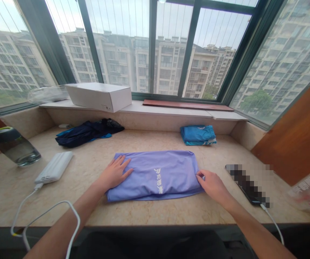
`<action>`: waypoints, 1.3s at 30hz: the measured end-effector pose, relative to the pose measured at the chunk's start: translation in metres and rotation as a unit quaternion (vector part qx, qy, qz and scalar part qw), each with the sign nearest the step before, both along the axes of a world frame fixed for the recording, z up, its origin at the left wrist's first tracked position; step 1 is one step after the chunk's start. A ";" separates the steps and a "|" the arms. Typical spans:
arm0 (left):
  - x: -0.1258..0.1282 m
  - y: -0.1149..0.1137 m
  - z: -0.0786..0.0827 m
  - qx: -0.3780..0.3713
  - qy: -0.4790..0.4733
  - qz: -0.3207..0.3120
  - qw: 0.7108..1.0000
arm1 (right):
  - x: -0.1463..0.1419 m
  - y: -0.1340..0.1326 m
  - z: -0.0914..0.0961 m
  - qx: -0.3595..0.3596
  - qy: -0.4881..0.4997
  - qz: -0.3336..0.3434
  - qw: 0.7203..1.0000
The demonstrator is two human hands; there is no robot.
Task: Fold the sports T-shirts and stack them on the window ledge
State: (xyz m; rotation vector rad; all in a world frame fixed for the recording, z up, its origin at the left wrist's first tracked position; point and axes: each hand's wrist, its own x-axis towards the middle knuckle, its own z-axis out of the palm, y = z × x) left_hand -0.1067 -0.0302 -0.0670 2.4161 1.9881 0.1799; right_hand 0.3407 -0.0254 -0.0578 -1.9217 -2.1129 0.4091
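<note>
A purple garment (141, 172) with white lettering lies folded into a long rectangle on the stone-patterned counter (149, 214). My left hand (117, 172) rests flat on its left end, fingers spread over the cloth. At the right end, my right hand (210, 183) pinches the edge of the fabric between thumb and fingers. Slight wrinkles run along the near side of the cloth. Whatever is folded inside is hidden.
Behind lie a dark blue garment (83, 133) and a folded light-blue one (198, 135). Left are a water bottle (16, 147) and a white power bank (54, 167) with a cable. Right are a phone (248, 185) and a plastic bag (308, 190). A white box (98, 96) sits on the sill.
</note>
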 end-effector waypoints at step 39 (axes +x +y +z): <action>0.056 -0.167 0.015 0.013 -0.004 -0.214 0.977 | -0.093 -0.120 -0.055 0.441 -0.015 0.404 0.801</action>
